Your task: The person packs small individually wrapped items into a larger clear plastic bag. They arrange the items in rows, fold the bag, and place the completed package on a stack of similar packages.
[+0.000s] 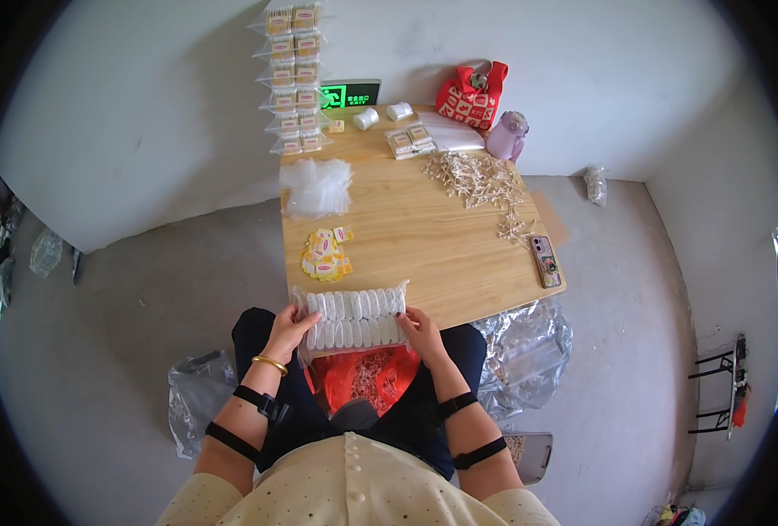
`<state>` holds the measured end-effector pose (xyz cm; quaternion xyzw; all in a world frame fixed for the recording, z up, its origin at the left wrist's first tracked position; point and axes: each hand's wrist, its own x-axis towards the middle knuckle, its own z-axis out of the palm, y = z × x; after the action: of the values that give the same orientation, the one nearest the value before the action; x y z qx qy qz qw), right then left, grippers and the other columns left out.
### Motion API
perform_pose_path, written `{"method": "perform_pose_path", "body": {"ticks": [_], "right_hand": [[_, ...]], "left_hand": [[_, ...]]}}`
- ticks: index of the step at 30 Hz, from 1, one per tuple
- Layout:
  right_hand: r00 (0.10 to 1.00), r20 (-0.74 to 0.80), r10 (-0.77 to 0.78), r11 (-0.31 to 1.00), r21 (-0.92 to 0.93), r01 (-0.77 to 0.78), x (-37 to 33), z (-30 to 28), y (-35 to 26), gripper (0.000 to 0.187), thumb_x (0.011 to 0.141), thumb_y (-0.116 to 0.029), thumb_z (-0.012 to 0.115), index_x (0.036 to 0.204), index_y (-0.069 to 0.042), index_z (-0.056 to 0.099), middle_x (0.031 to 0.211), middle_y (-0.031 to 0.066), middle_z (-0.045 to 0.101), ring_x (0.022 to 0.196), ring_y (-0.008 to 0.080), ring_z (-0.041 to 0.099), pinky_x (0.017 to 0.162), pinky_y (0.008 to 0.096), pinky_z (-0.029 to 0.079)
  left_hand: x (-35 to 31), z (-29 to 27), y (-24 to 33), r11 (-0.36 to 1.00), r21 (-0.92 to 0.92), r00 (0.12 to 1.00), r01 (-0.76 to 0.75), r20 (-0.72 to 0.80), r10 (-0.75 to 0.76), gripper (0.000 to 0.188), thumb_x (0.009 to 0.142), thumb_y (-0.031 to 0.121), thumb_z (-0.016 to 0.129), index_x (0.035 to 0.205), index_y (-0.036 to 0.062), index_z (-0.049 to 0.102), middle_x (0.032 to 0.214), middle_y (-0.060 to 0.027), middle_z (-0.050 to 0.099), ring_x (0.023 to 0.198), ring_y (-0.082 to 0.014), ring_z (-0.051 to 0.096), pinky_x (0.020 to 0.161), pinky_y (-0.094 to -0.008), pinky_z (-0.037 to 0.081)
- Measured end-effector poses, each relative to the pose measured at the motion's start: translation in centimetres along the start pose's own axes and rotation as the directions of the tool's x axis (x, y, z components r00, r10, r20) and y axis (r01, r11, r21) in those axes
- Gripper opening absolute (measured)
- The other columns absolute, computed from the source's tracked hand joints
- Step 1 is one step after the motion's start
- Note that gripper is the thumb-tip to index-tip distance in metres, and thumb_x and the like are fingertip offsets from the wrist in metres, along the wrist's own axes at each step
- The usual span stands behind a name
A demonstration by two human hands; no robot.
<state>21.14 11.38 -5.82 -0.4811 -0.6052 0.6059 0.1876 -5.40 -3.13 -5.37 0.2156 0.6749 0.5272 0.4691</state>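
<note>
Between my two hands, at the near edge of the table, is a clear plastic bag (356,319) packed with two rows of white, oval, ridged pieces; their kind cannot be made out. My left hand (291,333) grips its left end, thumb on top. At the opposite end, my right hand (421,334) pinches the bag's right side. Just beyond it on the left lies a loose pile of yellow and white printed cards (326,256). Farther back rests a heap of clear empty plastic bags (316,187).
Loose cotton swabs (472,180) spread over the right of the wooden table (389,228). A phone (545,261) lies at the right edge. Stacked swab packs (294,79), a red bag (473,95) and a lilac jug (507,136) stand behind. Below hangs a red bag of swabs (367,377).
</note>
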Motion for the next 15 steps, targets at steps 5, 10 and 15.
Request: {"method": "perform_pose_path", "body": {"ticks": [5, 10, 15], "right_hand": [[0.999, -0.004, -0.053, 0.997, -0.056, 0.052, 0.0, -0.1, 0.0, 0.042, 0.098, -0.027, 0.056, 0.128, 0.002, 0.057, 0.111, 0.0155, 0.067, 0.102, 0.0196, 0.063, 0.087, 0.0308, 0.049], [0.999, 0.024, -0.04, 0.992, -0.121, 0.043, 1.2, -0.7, 1.1, 0.04, 0.099, -0.027, 0.053, 0.126, 0.003, 0.058, 0.11, 0.0138, 0.067, 0.102, 0.0185, 0.062, 0.089, 0.0307, 0.047], [0.997, 0.012, -0.077, 0.987, -0.141, 0.078, 1.6, -0.5, 1.6, 0.042, 0.098, -0.03, 0.054, 0.125, 0.002, 0.058, 0.108, 0.0136, 0.068, 0.099, 0.0196, 0.063, 0.086, 0.0316, 0.049]], "left_hand": [[-0.5, 0.6, 0.8, 0.999, -0.003, 0.999, -0.036, -0.025, 0.036, 0.039, 0.082, 0.024, 0.078, 0.108, -0.001, 0.062, 0.096, -0.0044, 0.067, 0.086, -0.0109, 0.062, 0.078, -0.0271, 0.049], [-0.1, 0.8, 0.6, 0.999, 0.003, 0.998, -0.043, -0.041, 0.043, 0.038, 0.082, 0.025, 0.078, 0.105, -0.0012, 0.062, 0.093, -0.004, 0.066, 0.083, -0.011, 0.061, 0.075, -0.0273, 0.049], [0.1, 0.9, 0.3, 0.99, 0.126, 0.994, -0.07, -0.073, 0.079, 0.038, 0.081, 0.026, 0.079, 0.1, -0.001, 0.061, 0.088, -0.0034, 0.063, 0.078, -0.0111, 0.057, 0.071, -0.0287, 0.048]]}}
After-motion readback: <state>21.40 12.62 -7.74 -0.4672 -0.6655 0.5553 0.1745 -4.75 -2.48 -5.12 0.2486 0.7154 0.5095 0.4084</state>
